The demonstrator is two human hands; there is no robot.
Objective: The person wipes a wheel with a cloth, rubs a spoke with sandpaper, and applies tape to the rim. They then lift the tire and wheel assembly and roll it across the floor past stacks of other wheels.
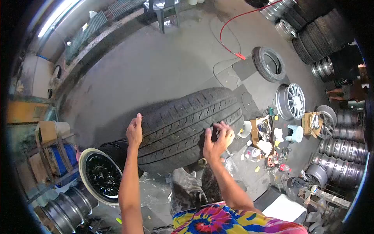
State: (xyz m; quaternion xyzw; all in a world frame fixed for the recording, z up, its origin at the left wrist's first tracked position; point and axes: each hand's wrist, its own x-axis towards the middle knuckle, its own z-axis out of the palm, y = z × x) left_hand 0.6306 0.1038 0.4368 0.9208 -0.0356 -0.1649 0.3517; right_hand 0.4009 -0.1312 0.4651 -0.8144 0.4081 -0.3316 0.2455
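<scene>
A large black tire (187,117) with grooved tread fills the middle of the head view, tread facing me, close in front of my knees. My left hand (134,132) is at its left edge, fingers stretched upward along the sidewall. My right hand (219,142) is over the right part of the tread, thumb and fingers apart and slightly curled. A dark patch shows between that thumb and the fingers. Below the tire are my dirt-streaked trousers (186,187).
A pale-rimmed black wheel (100,176) stands left of my left forearm. Silver rims (296,102), a second tire (269,64) and a cardboard box (255,134) with litter lie to the right. Stacked rims (339,150) line the right wall. A red hose (223,35) hangs ahead.
</scene>
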